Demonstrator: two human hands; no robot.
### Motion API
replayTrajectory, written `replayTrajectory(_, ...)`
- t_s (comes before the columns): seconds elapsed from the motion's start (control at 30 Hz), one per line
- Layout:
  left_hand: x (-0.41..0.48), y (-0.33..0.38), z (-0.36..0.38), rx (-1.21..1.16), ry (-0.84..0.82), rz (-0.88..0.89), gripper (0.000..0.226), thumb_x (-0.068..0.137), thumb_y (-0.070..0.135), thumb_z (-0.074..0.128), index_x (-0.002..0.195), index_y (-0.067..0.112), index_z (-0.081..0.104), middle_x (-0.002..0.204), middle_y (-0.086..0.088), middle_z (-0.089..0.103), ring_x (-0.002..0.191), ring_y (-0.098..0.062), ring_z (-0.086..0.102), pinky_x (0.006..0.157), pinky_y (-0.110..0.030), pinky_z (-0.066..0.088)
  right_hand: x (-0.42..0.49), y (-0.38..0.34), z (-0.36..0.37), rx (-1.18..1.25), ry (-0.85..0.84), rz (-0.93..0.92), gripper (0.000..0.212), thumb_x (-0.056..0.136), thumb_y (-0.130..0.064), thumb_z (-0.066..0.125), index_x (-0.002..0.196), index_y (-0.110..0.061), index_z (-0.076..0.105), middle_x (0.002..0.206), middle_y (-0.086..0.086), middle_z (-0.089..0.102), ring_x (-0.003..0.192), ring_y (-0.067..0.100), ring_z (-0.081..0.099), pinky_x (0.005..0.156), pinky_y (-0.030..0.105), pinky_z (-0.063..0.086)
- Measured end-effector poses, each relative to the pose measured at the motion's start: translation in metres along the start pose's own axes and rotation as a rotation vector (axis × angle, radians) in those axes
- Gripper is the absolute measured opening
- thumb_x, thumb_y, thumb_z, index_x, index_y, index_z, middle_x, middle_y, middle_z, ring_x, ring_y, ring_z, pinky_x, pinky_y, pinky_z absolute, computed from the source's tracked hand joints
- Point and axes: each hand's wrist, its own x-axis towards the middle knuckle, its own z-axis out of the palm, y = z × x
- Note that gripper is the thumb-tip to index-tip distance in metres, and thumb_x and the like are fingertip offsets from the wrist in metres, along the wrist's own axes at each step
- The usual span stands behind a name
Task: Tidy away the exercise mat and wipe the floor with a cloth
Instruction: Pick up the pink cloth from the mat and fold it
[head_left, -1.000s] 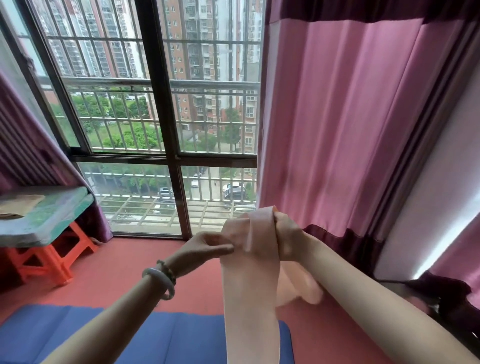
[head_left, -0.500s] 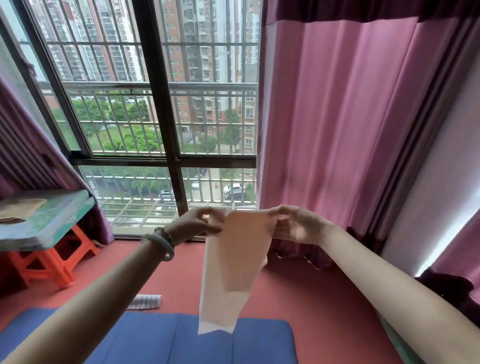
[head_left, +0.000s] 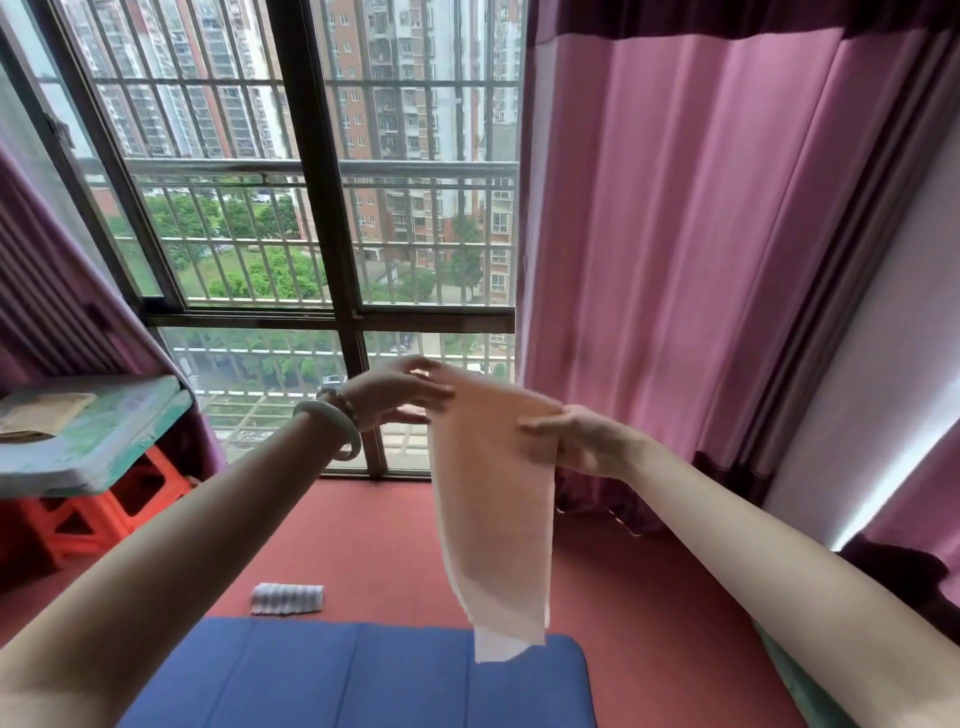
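The right hand (head_left: 587, 441) pinches the upper right edge of a peach cloth (head_left: 493, 519), thumb laid across the front and the other fingers hidden behind the fabric, so that grip is clamped on the cloth. From the pinch the cloth hangs down in a long folded strip, its pale lower end in the air over the far edge of the blue exercise mat (head_left: 363, 675), which lies flat on the red floor (head_left: 389, 540) below and to the left of the grip. The left hand (head_left: 400, 395) is level with the pinch, just to its left, at the cloth's upper left corner; its fingers reach out fairly straight towards the fabric, but the hand is blurred and I cannot tell whether it holds the corner or only touches it. A pale bracelet (head_left: 332, 421) circles that wrist. Down and left of the grip, a small striped folded cloth (head_left: 287, 598) lies on the floor just beyond the mat. Farther left stands an orange stool (head_left: 78, 519) bearing a green board (head_left: 93, 431). Behind the grip hangs a pink curtain (head_left: 675, 234), beside a barred window (head_left: 311, 208)
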Motion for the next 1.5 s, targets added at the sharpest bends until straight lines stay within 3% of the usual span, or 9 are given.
replayTrajectory(0.17, 0.006, -0.032, 0.017, 0.086, -0.107, -0.081, 0.075, 0.069, -0.023, 0.065, 0.128, 0.013, 0.037, 0.088, -0.019, 0.061, 0.076, -0.024, 0.064, 0.067, -0.029, 0.057, 0.002, -0.001, 0.002, -0.325, 0.206, 0.045, 0.03, 0.077, 0.018, 0.053, 0.089, -0.002, 0.072, 0.082, 0.014, 0.066, 0.073, 0.023, 0.063, 0.068, 0.031, 0.057)
replayTrajectory(0.3, 0.012, -0.036, 0.021, 0.253, -0.004, -0.096, 0.069, 0.067, -0.007, 0.076, 0.126, 0.009, 0.043, 0.08, -0.009, 0.058, 0.071, -0.017, 0.058, 0.064, -0.026, 0.051, 0.0, -0.009, 0.0, -0.47, 0.257, 0.149, 0.032, 0.074, 0.02, 0.052, 0.1, 0.008, 0.065, 0.087, 0.015, 0.064, 0.075, 0.022, 0.064, 0.068, 0.03, 0.059)
replayTrajectory(0.43, 0.014, -0.037, 0.023, 0.181, -0.015, -0.151, 0.049, 0.073, 0.004, 0.075, 0.113, 0.011, 0.047, 0.096, -0.01, 0.062, 0.087, -0.022, 0.062, 0.086, -0.04, 0.052, -0.004, -0.016, -0.002, -0.595, 0.311, 0.222, 0.025, 0.076, 0.013, 0.061, 0.099, 0.006, 0.065, 0.09, 0.017, 0.068, 0.076, 0.024, 0.065, 0.077, 0.037, 0.056)
replayTrajectory(0.6, 0.017, -0.042, 0.034, 0.119, 0.003, -0.158, 0.011, 0.086, 0.0, 0.061, 0.095, 0.005, 0.058, 0.078, -0.006, 0.058, 0.06, -0.009, 0.061, 0.048, -0.02, 0.052, -0.006, -0.017, 0.001, -0.409, 0.392, 0.283, 0.004, 0.083, 0.005, 0.063, 0.082, 0.003, 0.06, 0.073, 0.014, 0.061, 0.063, 0.024, 0.062, 0.07, 0.042, 0.057)
replayTrajectory(0.73, 0.015, -0.035, 0.034, 0.052, -0.134, -0.191, 0.037, 0.07, 0.016, 0.08, 0.099, 0.0, 0.063, 0.084, -0.009, 0.066, 0.069, -0.015, 0.066, 0.058, -0.021, 0.054, -0.006, -0.016, 0.003, -0.213, 0.459, 0.281, 0.013, 0.082, 0.007, 0.063, 0.093, 0.004, 0.056, 0.077, 0.016, 0.056, 0.065, 0.026, 0.061, 0.058, 0.042, 0.059)
replayTrajectory(0.9, 0.016, -0.031, 0.029, 0.43, -0.136, -0.299, 0.06, 0.067, -0.011, 0.075, 0.118, 0.01, 0.053, 0.093, -0.014, 0.061, 0.077, -0.021, 0.066, 0.067, -0.03, 0.059, -0.005, -0.015, 0.009, -0.01, 0.312, 0.3, 0.039, 0.079, 0.007, 0.065, 0.114, -0.002, 0.051, 0.088, 0.014, 0.06, 0.077, 0.021, 0.061, 0.067, 0.028, 0.056)
replayTrajectory(1.13, 0.015, -0.034, 0.015, 0.506, -0.043, -0.267, 0.058, 0.069, -0.002, 0.075, 0.12, 0.016, 0.054, 0.094, -0.013, 0.064, 0.084, -0.024, 0.065, 0.09, -0.04, 0.054, -0.006, -0.017, 0.008, -0.296, 0.18, 0.27, 0.031, 0.08, 0.011, 0.062, 0.103, -0.01, 0.061, 0.083, 0.008, 0.063, 0.075, 0.016, 0.061, 0.07, 0.026, 0.054)
replayTrajectory(1.3, 0.014, -0.036, 0.013, 0.324, 0.003, -0.232, 0.055, 0.077, -0.002, 0.07, 0.124, 0.016, 0.049, 0.087, -0.009, 0.062, 0.081, -0.02, 0.062, 0.083, -0.033, 0.055, -0.008, -0.02, 0.005, -0.563, 0.207, 0.27, 0.023, 0.086, 0.006, 0.059, 0.104, -0.007, 0.055, 0.082, 0.01, 0.062, 0.077, 0.021, 0.062, 0.086, 0.043, 0.051)
replayTrajectory(1.5, 0.01, -0.037, 0.012, 0.124, 0.016, -0.147, 0.042, 0.083, 0.0, 0.064, 0.123, 0.008, 0.054, 0.099, -0.011, 0.059, 0.075, -0.014, 0.061, 0.064, -0.022, 0.057, -0.007, -0.017, 0.002, -0.14, 0.19, 0.289, 0.023, 0.087, 0.0, 0.061, 0.106, -0.004, 0.051, 0.1, 0.017, 0.054, 0.079, 0.025, 0.062, 0.071, 0.04, 0.059)
